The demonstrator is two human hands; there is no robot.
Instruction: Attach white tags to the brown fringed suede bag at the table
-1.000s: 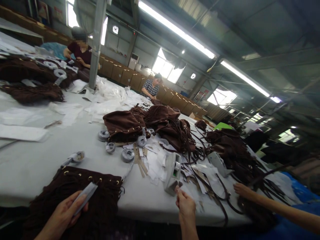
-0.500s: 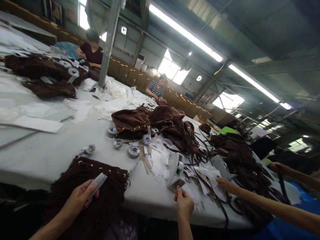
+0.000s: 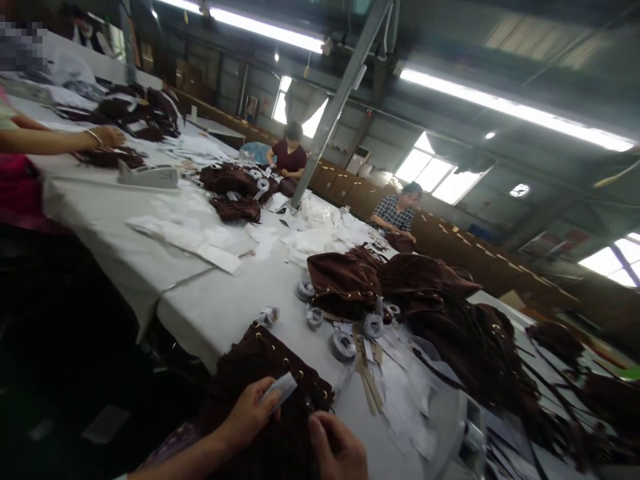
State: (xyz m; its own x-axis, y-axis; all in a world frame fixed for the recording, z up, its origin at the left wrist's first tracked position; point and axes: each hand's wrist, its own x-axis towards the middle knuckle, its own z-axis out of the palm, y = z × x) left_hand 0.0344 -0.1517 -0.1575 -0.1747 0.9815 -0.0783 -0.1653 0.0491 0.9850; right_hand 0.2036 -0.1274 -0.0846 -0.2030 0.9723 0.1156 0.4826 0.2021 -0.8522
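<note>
My left hand (image 3: 253, 415) is closed on a pale, translucent folded strip (image 3: 284, 389), held over a dark brown bag (image 3: 265, 363). The bag has fringe and a row of gold eyelets along its top edge, and it lies at the table's near edge. Close by on the right, my right hand (image 3: 340, 448) has thumb and finger pinched together; whatever they hold is too small to make out. A pale wrapped roll (image 3: 270, 315) lies just beyond the bag's top corner.
On the white table (image 3: 200, 313) are several wrapped rolls (image 3: 344, 345), brown paper strips (image 3: 369, 383), and a heap of brown bags (image 3: 440, 293). A tape dispenser (image 3: 473, 430) stands at right. A co-worker's arm (image 3: 55, 140) reaches in from the left; two people work across the table.
The view has swung left. My right hand has left the tape dispenser and come beside my left hand over the bag. My left hand still holds the pale strip.
</note>
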